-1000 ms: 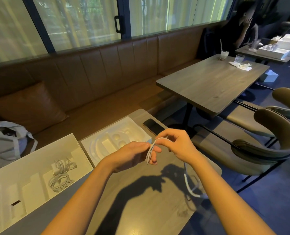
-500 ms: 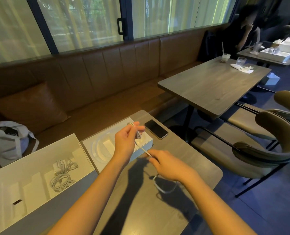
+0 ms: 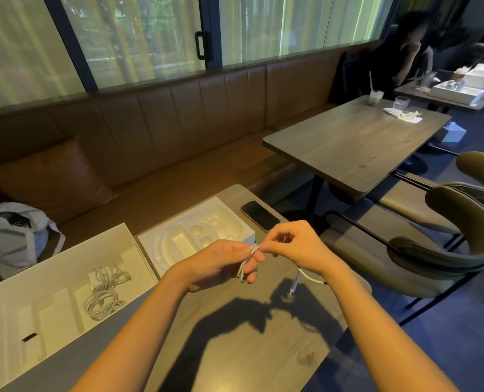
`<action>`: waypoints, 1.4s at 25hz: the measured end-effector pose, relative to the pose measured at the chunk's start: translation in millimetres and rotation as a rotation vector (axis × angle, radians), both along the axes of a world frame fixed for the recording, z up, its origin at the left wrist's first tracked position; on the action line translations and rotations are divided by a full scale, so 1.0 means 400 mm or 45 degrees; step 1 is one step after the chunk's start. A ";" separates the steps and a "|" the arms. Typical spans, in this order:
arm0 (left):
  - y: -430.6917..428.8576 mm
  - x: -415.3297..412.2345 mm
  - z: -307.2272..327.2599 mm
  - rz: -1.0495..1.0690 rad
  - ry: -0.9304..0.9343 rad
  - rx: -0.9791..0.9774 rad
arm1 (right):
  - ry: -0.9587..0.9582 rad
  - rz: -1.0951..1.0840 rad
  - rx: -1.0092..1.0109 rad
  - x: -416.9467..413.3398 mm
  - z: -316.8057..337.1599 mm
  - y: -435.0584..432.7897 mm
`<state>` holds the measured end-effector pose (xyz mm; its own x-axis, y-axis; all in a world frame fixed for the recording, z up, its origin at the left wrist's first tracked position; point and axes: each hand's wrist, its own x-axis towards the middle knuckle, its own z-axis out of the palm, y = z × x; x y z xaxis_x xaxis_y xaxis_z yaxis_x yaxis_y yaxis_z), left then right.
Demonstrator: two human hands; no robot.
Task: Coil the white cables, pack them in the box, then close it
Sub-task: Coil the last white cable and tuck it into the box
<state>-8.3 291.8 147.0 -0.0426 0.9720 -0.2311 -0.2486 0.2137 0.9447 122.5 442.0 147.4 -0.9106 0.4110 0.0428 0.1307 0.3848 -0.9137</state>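
Note:
A white cable (image 3: 247, 261) is wound in a few loops around the fingers of my left hand (image 3: 221, 263), above the wooden table. My right hand (image 3: 294, 246) pinches the same cable just right of those loops. Its free end hangs below my right wrist, and the plug (image 3: 294, 287) dangles just over the table. The open white box (image 3: 14, 301) lies at the left with several coiled white cables (image 3: 105, 295) in one compartment. Beside it stands a white moulded insert tray (image 3: 161, 241).
A dark phone (image 3: 260, 215) lies near the table's far edge, right behind my hands. A brown bench with a cushion and a white bag (image 3: 14, 236) runs behind. Another table (image 3: 356, 142) and olive chairs (image 3: 447, 244) stand to the right, where a person sits far back.
My hands had drawn apart, the left lifted toward the tray and the right pulled low. They have come back together, with another loop of cable on the left fingers and a shorter free end.

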 end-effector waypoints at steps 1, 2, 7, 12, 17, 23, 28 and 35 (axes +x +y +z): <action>-0.001 -0.005 -0.007 0.001 -0.082 0.068 | 0.016 -0.016 -0.039 -0.001 -0.008 -0.006; 0.000 -0.011 -0.014 0.012 -0.216 0.150 | 0.031 -0.040 -0.079 -0.003 -0.018 -0.015; 0.010 -0.003 -0.001 0.389 -1.291 0.506 | 0.116 -0.249 -0.469 -0.014 -0.075 -0.036; 0.043 -0.034 0.059 1.182 -1.370 0.601 | -0.133 -0.140 -0.259 0.020 -0.116 -0.044; 0.071 -0.065 -0.024 1.416 0.274 0.107 | -0.391 0.260 -0.134 0.046 -0.036 -0.063; 0.040 -0.036 -0.106 0.500 0.873 -0.087 | -0.054 0.056 0.174 0.048 0.062 -0.004; -0.007 -0.013 -0.054 -0.116 -0.238 0.042 | 0.108 -0.337 -0.010 0.036 0.041 0.044; 0.033 -0.014 0.016 0.489 -1.305 0.498 | -0.100 -0.034 -0.369 -0.011 -0.051 -0.086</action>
